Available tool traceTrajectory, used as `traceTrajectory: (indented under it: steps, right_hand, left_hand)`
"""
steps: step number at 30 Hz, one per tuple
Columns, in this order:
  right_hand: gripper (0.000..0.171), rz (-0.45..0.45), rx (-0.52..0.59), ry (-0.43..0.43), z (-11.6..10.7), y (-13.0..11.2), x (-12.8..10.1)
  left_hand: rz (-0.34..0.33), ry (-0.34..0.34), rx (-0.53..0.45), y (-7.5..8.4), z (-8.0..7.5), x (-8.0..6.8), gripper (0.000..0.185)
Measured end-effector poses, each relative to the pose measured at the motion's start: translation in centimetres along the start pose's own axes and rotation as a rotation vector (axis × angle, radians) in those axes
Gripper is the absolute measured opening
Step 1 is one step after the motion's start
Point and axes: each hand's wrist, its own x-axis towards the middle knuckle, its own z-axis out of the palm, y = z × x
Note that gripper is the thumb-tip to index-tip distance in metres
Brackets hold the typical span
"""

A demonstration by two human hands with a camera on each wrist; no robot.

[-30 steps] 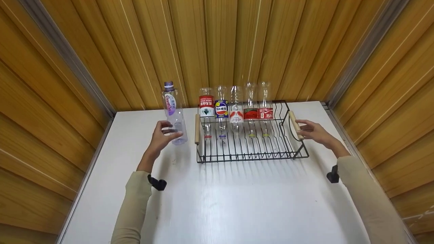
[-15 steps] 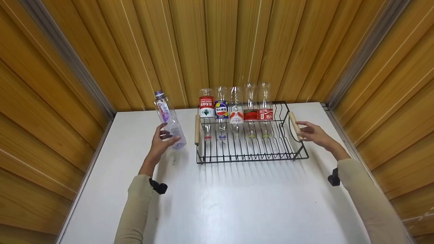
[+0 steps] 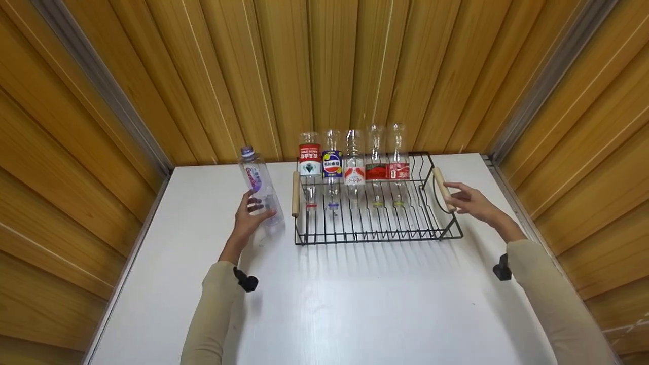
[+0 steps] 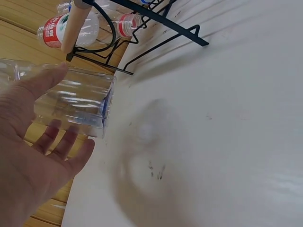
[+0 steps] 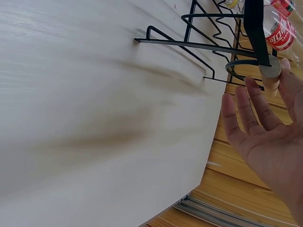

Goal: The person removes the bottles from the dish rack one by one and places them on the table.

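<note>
My left hand holds a clear plastic bottle with a purple cap and a white-purple label. Cap up and leaning left, it stands out beside the rack's left end. In the left wrist view, thumb and fingers lie on opposite sides of the bottle's lower body, its base facing the tabletop. At the right end of the black wire rack, my right hand pinches the wooden handle between thumb and index finger. The other fingers of that hand are spread in the right wrist view.
Several empty bottles stand upside down in a row in the rack, including one with a red-white label and one with a blue label. Another wooden handle is at the rack's left end. Wood-look walls enclose the white table.
My left hand has lowered the bottle towards me; its tilt to the left grew, and it has since shifted back slightly right. My right hand stays at the handle.
</note>
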Motion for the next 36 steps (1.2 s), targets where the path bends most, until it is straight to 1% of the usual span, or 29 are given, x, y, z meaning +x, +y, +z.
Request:
traceTrajectory:
  steps: [3,8,13,16,23,27,31,36]
  right_hand:
    - [0.060,0.017,-0.025,-0.007,0.0,0.1,-0.1]
    - [0.061,0.035,-0.005,-0.001,0.2,0.4,-0.3]
    - [0.061,0.023,0.018,0.002,0.6,0.7,-0.4]
    - [0.061,0.022,0.022,0.000,0.7,0.7,-0.4]
    - [0.059,0.023,0.023,0.015,0.5,0.5,-0.5]
    - [0.060,0.030,0.045,0.006,0.5,0.3,-0.3]
    - [0.061,0.037,0.046,0.005,0.6,0.3,-0.1]
    - [0.061,0.051,0.040,0.008,0.4,0.5,-0.5]
  left_hand:
    - [0.004,0.005,-0.012,-0.3,0.5,0.2,0.093]
    - [-0.004,-0.003,0.002,-0.8,1.2,0.7,0.096]
    - [-0.004,0.000,0.034,-1.0,1.8,1.5,0.095]
    - [0.004,0.013,0.050,-1.0,2.2,2.0,0.094]
    - [0.051,0.035,0.026,-0.8,3.9,2.8,0.089]
    - [0.063,0.055,0.020,-0.8,4.4,3.4,0.086]
    - [0.081,0.062,0.057,-0.8,5.0,4.0,0.085]
    - [0.111,0.085,0.118,-0.9,6.3,5.0,0.085]
